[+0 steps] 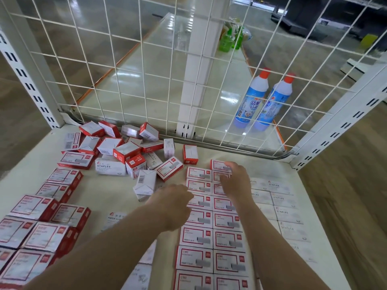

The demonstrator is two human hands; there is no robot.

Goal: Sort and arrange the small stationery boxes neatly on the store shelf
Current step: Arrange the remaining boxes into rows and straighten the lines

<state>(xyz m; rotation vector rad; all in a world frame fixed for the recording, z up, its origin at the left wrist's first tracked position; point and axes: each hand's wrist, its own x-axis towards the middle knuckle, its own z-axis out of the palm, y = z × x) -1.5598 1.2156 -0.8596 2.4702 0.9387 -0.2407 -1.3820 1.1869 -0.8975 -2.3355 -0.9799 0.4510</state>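
Note:
Small red-and-white staple boxes (211, 241) lie flat in two tight columns on the white shelf (109, 195). My right hand (236, 181) rests on the top boxes of the right column, fingers spread over them. At the left edge of those columns, my left hand (173, 204) touches a box side with bent fingers. A jumbled pile of loose boxes (125, 151) sits at the back left. White STAPLES boxes (287, 214) line the right side. Larger red boxes (41, 225) stand in rows on the left.
A white wire mesh panel (146, 80) closes the back of the shelf. Behind it, on another shelf, stand two blue bottles (253, 101) with red caps and some green bottles (228, 38). A flat paper clips box (114, 220) lies under my left forearm.

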